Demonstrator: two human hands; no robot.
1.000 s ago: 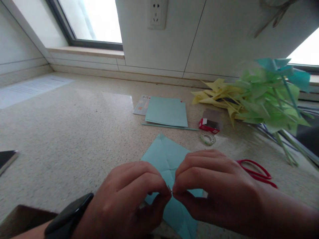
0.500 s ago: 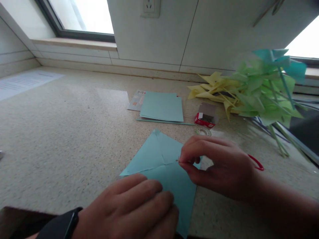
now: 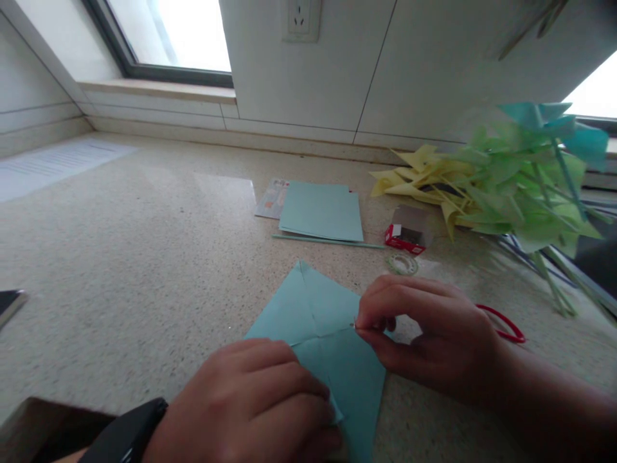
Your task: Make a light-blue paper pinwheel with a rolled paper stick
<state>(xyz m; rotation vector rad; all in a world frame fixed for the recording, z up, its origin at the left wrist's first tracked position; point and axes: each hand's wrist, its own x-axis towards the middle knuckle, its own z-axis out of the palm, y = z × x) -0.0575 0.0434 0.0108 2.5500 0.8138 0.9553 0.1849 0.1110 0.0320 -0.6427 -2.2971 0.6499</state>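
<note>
A light blue square of paper with crossing creases lies on the counter, turned so that one corner points away. My left hand is closed over its near left part, fingers curled on the paper; a small edge of it lifts beside the fingertips, which are partly hidden. At the right side of the sheet my right hand pinches a tiny pin-like piece between thumb and forefinger, close above a crease. Whether its point touches the paper I cannot tell. Red scissor-like handles show partly behind my right wrist.
Beyond the sheet are a stack of blue paper, a thin green stick, an open red box and a tape roll. Paper pinwheels lie at the right. A dark flat object sits at the left edge.
The view has shifted slightly, so the things appear lower and further right. My left fingers have curled in more, and a paper edge now lifts beside them. My right hand keeps its pinch.
</note>
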